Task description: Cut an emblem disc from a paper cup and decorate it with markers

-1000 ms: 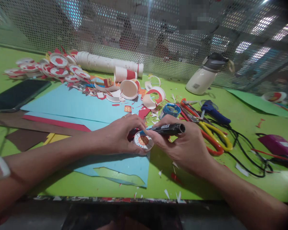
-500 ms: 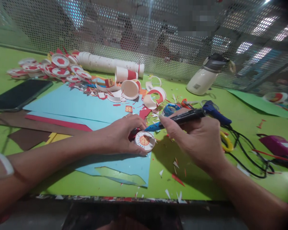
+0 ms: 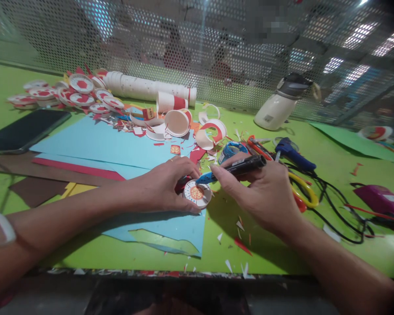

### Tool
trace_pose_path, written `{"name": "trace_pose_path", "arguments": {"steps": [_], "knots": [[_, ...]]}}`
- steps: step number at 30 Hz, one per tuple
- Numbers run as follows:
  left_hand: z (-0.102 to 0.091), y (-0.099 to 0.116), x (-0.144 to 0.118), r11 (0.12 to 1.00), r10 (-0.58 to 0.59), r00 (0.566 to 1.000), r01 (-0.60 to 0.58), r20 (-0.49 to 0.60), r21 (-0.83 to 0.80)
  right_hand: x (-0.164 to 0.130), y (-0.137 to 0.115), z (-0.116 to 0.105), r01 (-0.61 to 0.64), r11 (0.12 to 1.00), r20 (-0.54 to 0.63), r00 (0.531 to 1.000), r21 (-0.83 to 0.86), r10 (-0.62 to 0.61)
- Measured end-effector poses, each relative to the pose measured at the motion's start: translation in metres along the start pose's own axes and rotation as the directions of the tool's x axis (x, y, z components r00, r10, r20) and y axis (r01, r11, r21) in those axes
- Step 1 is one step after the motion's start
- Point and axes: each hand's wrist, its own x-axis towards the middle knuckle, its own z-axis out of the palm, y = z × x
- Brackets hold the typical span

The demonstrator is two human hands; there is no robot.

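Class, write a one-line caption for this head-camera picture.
Left hand steadies a round paper disc on blue paper while the right hand holds a black pen over it.

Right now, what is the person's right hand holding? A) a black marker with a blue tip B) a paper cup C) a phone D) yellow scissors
A: the right hand grips a black marker with its blue tip pointing at the round paper disc that the left hand steadies; the yellow scissors lie on the green table behind the hand.
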Motion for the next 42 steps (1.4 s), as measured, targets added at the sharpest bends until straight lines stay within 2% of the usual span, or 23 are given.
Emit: {"name": "trace_pose_path", "arguments": {"steps": [18, 42], "knots": [[-0.0009, 0.0012, 0.0019, 0.999, -0.035, 0.999, 0.035, 0.028, 0.019, 0.0, 0.0016, 0.0017, -0.041, 0.998, 0.049, 0.998, 0.04, 0.039], [-0.0002, 0.0004, 0.0006, 0.999, -0.045, 0.999, 0.045, 0.022, 0.011, -0.0006, 0.0017, 0.0023, -0.06, 0.998, 0.057, 0.997, 0.032, 0.058]]}}
